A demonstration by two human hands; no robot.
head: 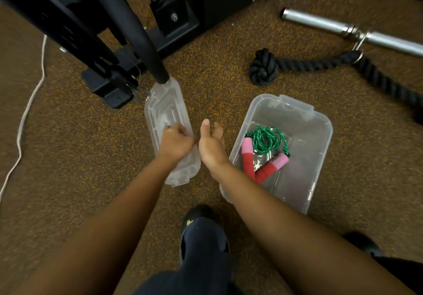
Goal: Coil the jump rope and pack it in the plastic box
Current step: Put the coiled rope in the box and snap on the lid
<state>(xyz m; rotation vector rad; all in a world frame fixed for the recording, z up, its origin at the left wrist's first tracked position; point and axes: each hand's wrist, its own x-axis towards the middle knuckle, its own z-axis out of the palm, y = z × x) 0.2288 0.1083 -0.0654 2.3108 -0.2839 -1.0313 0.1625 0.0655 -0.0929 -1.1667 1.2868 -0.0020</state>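
The jump rope (266,140) lies coiled inside the clear plastic box (318,132) on the floor at the right; its green cord is bundled and its two red-and-pink handles (248,157) form a V. The box's clear lid (166,109) lies on the floor to the left of the box. My left hand (176,142) rests on the lid's near half with fingers curled on it. My right hand (211,145) hovers between the lid and the box, fingers apart, holding nothing.
A black gym machine frame (109,43) stands at the back left, one padded bar ending just over the lid's far end. A thick black rope (320,64) and a steel bar (343,29) lie at the back right. A white cord (23,121) runs along the left. My shoe (199,217) is near the box.
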